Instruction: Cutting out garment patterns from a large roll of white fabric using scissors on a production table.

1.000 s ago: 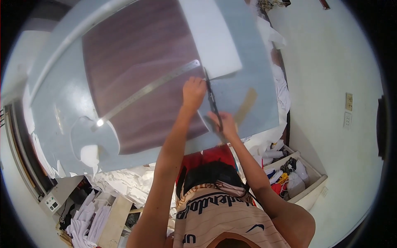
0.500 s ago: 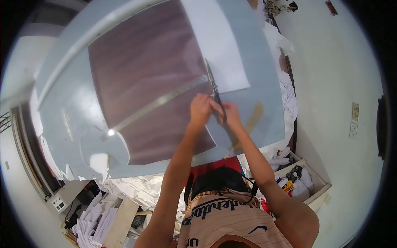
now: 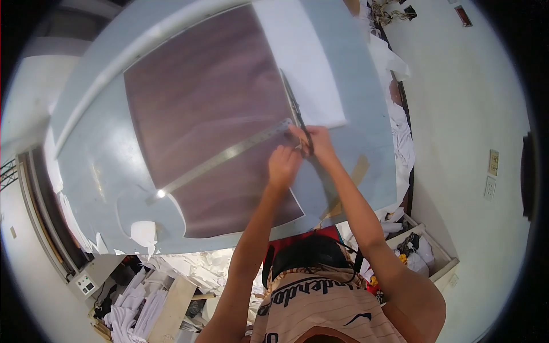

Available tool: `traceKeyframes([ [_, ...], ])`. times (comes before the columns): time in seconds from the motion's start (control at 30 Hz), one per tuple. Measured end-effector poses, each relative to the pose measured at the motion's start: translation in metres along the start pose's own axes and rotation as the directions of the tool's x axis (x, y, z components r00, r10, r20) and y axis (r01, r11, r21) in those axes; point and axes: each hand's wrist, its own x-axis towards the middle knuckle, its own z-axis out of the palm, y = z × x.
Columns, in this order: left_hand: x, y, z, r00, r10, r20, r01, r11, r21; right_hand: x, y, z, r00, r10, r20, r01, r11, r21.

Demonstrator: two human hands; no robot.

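Observation:
A large dark brown sheet [image 3: 200, 86] lies on the pale blue table, with a white sheet [image 3: 303, 57] showing along its right side. My right hand [image 3: 321, 146] is closed round the handles of long dark scissors [image 3: 293, 100]. Their blades point away from me, along the brown sheet's right edge. Just left and nearer, my left hand [image 3: 285, 167] rests at that same edge, fingers curled together; what they pinch, if anything, is hidden. A metal ruler [image 3: 229, 152] lies slantwise across the brown sheet, its far right end beside my right fingertips.
The pale blue table [image 3: 91, 177] carries a white scrap [image 3: 143, 233] at its near left and a tan strip [image 3: 359, 171] right of my right hand. White offcuts [image 3: 200, 266] heap below the near edge. A bin of bundles [image 3: 437, 260] stands at the lower right.
My left hand has come nearer to me and slightly right. My right hand and the scissors have shifted up a little, beside the ruler's end. The whole view has moved slightly.

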Motion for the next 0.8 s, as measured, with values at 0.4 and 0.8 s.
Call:
traceKeyframes([
  [0.4, 0.004, -0.010, 0.010, 0.999, -0.026, -0.019, 0.025, 0.999, -0.024, 0.073, -0.056, 0.020, 1.000, -0.025, -0.005, 0.025, 0.999, -0.024],
  [0.8, 0.003, -0.014, -0.005, 0.995, -0.101, -0.006, 0.101, 0.995, -0.024, 0.146, -0.115, 0.047, 0.995, -0.099, 0.019, 0.099, 0.994, -0.034],
])
